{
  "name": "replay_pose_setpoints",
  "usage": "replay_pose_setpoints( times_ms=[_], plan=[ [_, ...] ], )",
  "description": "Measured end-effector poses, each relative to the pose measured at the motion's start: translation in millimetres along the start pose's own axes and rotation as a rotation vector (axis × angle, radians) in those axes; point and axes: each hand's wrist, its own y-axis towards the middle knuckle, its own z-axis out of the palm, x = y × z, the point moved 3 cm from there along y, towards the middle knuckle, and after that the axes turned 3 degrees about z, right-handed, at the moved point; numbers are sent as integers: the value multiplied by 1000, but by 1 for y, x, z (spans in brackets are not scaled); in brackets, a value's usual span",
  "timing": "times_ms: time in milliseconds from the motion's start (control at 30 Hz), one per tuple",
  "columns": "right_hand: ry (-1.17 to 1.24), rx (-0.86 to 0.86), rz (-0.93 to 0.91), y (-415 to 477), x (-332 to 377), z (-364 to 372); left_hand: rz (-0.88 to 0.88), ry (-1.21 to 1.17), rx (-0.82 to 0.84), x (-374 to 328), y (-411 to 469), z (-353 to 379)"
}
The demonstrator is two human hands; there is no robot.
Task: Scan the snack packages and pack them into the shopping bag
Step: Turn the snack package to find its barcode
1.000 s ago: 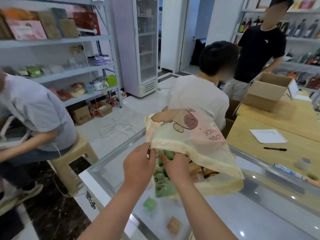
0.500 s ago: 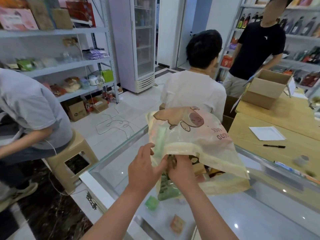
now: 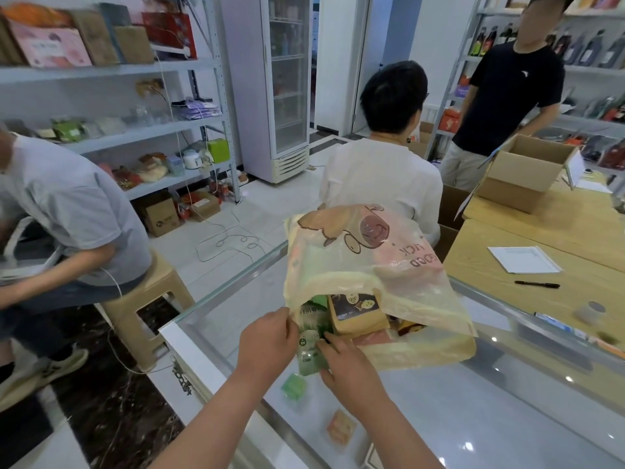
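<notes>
A translucent yellow shopping bag point(image 3: 378, 265) with a cartoon print lies on the glass counter point(image 3: 507, 401), its mouth facing me. My left hand point(image 3: 267, 336) pinches the bag's left rim and holds the mouth open. My right hand point(image 3: 345, 363) grips a green snack package point(image 3: 309, 346) that sits half inside the mouth. A brown snack package point(image 3: 355, 313) with a dark label lies inside the bag beside it, and other packages show faintly through the plastic.
Small green point(image 3: 294, 385) and orange point(image 3: 341, 426) packets lie inside the glass case below. A wooden table point(image 3: 575, 292) to the right holds paper point(image 3: 524, 258), a pen point(image 3: 537, 284) and a cardboard box point(image 3: 524, 170). Three people are nearby; one sits just behind the counter.
The bag's top flap has lifted, so its mouth gapes wider and the brown package shows. My right hand has shifted lower on the green package at the mouth.
</notes>
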Motion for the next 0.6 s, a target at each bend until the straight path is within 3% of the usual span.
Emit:
replay_pose_setpoints(
  times_ms=[100,233,333,467,600],
  plan=[
    [38,-55,-72,4,-3,-1,31,-38,-149,-2,-5,-11],
    [-20,-29,-89,2,0,-2,18,-87,-225,-6,-9,-17],
    [167,-124,-37,-2,-1,-5,56,-131,-306,-9,-10,-23],
    [561,-311,150,2,-4,-24,41,-184,-367,-10,-3,-28],
    [621,-586,386,15,-11,-47,42,-237,-354,-14,3,-26]
  ],
)
